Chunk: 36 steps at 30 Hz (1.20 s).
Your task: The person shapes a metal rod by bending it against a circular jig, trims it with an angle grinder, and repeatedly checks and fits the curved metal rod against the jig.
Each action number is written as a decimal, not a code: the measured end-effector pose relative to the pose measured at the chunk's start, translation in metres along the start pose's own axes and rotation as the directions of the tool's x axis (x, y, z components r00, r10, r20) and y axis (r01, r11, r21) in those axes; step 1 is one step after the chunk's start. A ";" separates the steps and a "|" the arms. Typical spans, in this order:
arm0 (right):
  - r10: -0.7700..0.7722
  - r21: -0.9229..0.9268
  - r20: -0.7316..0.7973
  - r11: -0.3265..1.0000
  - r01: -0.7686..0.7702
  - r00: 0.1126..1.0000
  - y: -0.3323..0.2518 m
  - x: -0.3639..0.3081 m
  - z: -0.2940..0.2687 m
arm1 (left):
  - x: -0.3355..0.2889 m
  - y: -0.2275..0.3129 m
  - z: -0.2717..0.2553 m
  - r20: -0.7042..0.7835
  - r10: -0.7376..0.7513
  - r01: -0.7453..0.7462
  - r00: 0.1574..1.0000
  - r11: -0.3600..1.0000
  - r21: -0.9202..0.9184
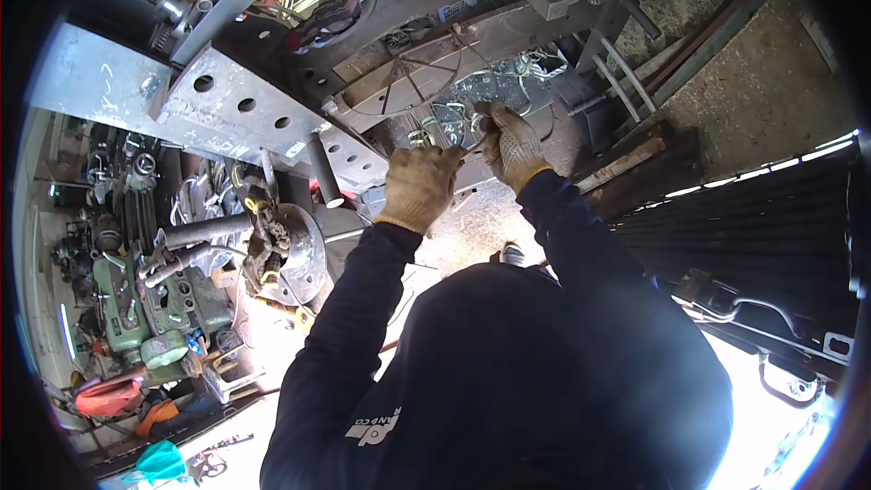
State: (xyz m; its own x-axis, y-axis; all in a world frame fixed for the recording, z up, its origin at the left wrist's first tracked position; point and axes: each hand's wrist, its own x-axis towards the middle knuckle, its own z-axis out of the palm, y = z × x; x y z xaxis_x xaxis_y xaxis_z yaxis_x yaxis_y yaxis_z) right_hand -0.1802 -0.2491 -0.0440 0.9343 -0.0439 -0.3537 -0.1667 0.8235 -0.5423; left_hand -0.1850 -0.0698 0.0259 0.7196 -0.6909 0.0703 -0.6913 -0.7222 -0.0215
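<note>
Both my hands wear worn knit work gloves with tan palms. My left hand [419, 185] is a closed fist, knuckles up. My right hand [513, 143] is beside it, a little farther away, with fingers curled and thumb side up. A short stretch of thin wire [473, 148] spans the gap between the hands, and both grip it. The fingers hide its ends. Beyond the hands, bundled rods or wires [430, 130] lie against a steel frame. A thin metal hoop with spokes [405, 112] leans there too.
To the left, a steel beam with round holes [245, 105] runs toward my hands, a pipe stub [324, 171] jutting from it. A round metal flange [299, 249] and a green machine [120, 299] stand farther left. Timber [626, 163] lies right, near a dark corrugated panel [753, 218].
</note>
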 end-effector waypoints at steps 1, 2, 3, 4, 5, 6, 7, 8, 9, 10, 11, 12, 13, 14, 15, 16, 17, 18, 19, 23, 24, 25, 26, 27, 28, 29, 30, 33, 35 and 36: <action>-0.002 0.026 -0.035 1.000 0.003 0.999 0.002 0.004 0.001 | 0.001 -0.003 -0.001 -0.007 -0.013 0.013 1.000 1.000 -0.027; -0.006 0.053 -0.075 0.999 0.010 0.997 0.002 0.006 0.005 | 0.002 -0.006 -0.001 -0.004 -0.017 0.017 1.000 0.999 -0.031; 0.005 0.093 -0.073 0.996 0.002 0.997 0.000 0.008 0.009 | 0.003 -0.011 -0.002 -0.018 -0.019 0.019 1.000 1.000 -0.024; 0.007 0.091 -0.075 0.996 0.000 0.997 0.000 0.010 0.014 | 0.003 -0.014 -0.003 -0.034 -0.020 0.020 0.999 1.000 -0.018; 0.023 0.133 -0.113 0.991 -0.007 0.993 0.000 0.010 0.022 | 0.004 -0.017 -0.007 -0.024 -0.039 0.038 0.999 0.999 -0.030; 0.038 0.174 -0.151 0.985 -0.011 0.988 -0.001 0.011 0.027 | 0.004 -0.021 -0.008 -0.025 -0.039 0.038 0.999 0.999 -0.032; 0.041 0.138 -0.084 0.990 -0.029 0.996 0.002 0.017 0.018 | 0.005 -0.026 -0.008 -0.029 -0.033 0.032 0.999 0.998 -0.051; 0.042 0.133 -0.084 0.991 -0.031 0.996 0.002 0.016 0.017 | 0.004 -0.030 -0.009 -0.034 -0.032 0.030 0.999 0.997 -0.070; 0.049 0.108 -0.026 0.993 -0.046 0.998 0.002 0.014 0.017 | 0.004 -0.033 -0.009 -0.037 -0.034 0.031 0.999 0.997 -0.074; 0.056 0.082 0.030 0.995 -0.058 0.998 0.001 0.014 0.016 | 0.004 -0.035 -0.009 -0.050 -0.031 0.027 0.998 0.996 -0.087; 0.060 0.079 0.032 0.995 -0.063 0.998 0.001 0.014 0.016 | 0.002 -0.037 -0.009 -0.060 -0.033 0.027 0.998 0.995 -0.097; 0.081 0.035 0.074 0.996 -0.083 0.994 0.000 0.014 0.015 | 0.000 -0.039 -0.009 -0.070 -0.034 0.026 0.997 0.994 -0.106; 0.102 -0.010 0.115 0.995 -0.102 0.988 -0.002 0.015 0.015 | -0.002 -0.041 -0.008 -0.112 -0.047 0.033 0.993 0.992 -0.122; 0.125 -0.057 0.153 0.991 -0.118 0.980 -0.003 0.016 0.015 | -0.002 -0.045 -0.007 -0.113 -0.051 0.036 0.992 0.991 -0.128; 0.128 -0.062 0.151 0.991 -0.120 0.980 -0.004 0.016 0.014 | -0.001 -0.051 -0.005 -0.105 -0.052 0.039 0.993 0.992 -0.122; 0.123 -0.099 0.159 0.989 -0.108 0.980 -0.005 0.016 0.014 | -0.001 -0.054 -0.004 -0.097 -0.053 0.042 0.994 0.993 -0.114; 0.112 -0.134 0.165 0.987 -0.091 0.980 -0.007 0.019 0.013 | 0.002 -0.054 -0.003 -0.171 -0.032 0.009 0.985 0.991 -0.130; 0.110 -0.135 0.163 0.987 -0.088 0.981 -0.008 0.021 0.013 | 0.004 -0.054 -0.003 -0.173 -0.029 0.006 0.985 0.991 -0.132; 0.119 -0.119 0.142 0.988 -0.102 0.983 -0.007 0.022 0.012 | 0.003 -0.053 -0.004 -0.173 -0.020 -0.002 0.985 0.992 -0.126; 0.141 -0.178 0.201 0.978 -0.106 0.969 -0.008 0.028 0.005 | 0.009 -0.048 -0.016 -0.121 0.003 -0.010 0.993 0.998 -0.056; 0.142 -0.179 0.202 0.978 -0.106 0.969 -0.005 0.027 0.008 | 0.008 -0.050 -0.017 -0.090 -0.001 -0.002 0.996 0.999 -0.033; 0.142 -0.127 0.138 0.984 -0.125 0.980 -0.001 0.025 0.011 | 0.005 -0.056 -0.008 -0.123 0.019 -0.023 0.992 0.999 -0.030; 0.147 -0.079 0.072 0.987 -0.141 0.987 -0.002 0.022 0.013 | 0.006 -0.057 -0.007 -0.127 0.014 -0.018 0.992 0.999 -0.036; 0.127 -0.092 0.106 0.989 -0.117 0.986 -0.003 0.021 0.011 | 0.007 -0.058 -0.005 -0.120 0.034 -0.040 0.992 0.998 -0.048; 0.132 -0.102 0.103 0.987 -0.122 0.986 -0.003 0.024 0.014 | 0.008 -0.061 -0.003 -0.112 0.053 -0.061 0.992 0.996 -0.062; 0.099 -0.111 0.058 0.989 -0.093 0.993 -0.005 0.021 0.018 | 0.009 -0.062 -0.003 -0.143 0.068 -0.080 0.987 0.994 -0.079; 0.066 -0.122 0.012 0.990 -0.064 0.998 -0.007 0.020 0.022 | 0.009 -0.064 -0.005 -0.144 0.066 -0.080 0.987 0.992 -0.093; 0.010 -0.210 0.024 0.978 -0.005 1.000 -0.012 0.028 0.020 | 0.010 -0.072 -0.003 -0.130 0.114 -0.131 0.985 0.983 -0.129; 0.021 -0.284 0.072 0.959 0.000 0.997 -0.013 0.030 0.017 | 0.010 -0.071 -0.004 -0.153 0.105 -0.130 0.983 0.979 -0.160; 0.023 -0.287 0.066 0.958 -0.003 0.998 -0.013 0.030 0.017 | 0.010 -0.071 -0.004 -0.174 0.088 -0.119 0.981 0.977 -0.179</action>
State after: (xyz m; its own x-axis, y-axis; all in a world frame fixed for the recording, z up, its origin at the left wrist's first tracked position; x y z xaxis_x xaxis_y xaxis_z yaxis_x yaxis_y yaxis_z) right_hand -0.1442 -0.2515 -0.0341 0.9490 0.0120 -0.3152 -0.2528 0.6266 -0.7373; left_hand -0.1289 -0.0251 0.0317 0.6338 -0.7351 0.2407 -0.7725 -0.6172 0.1492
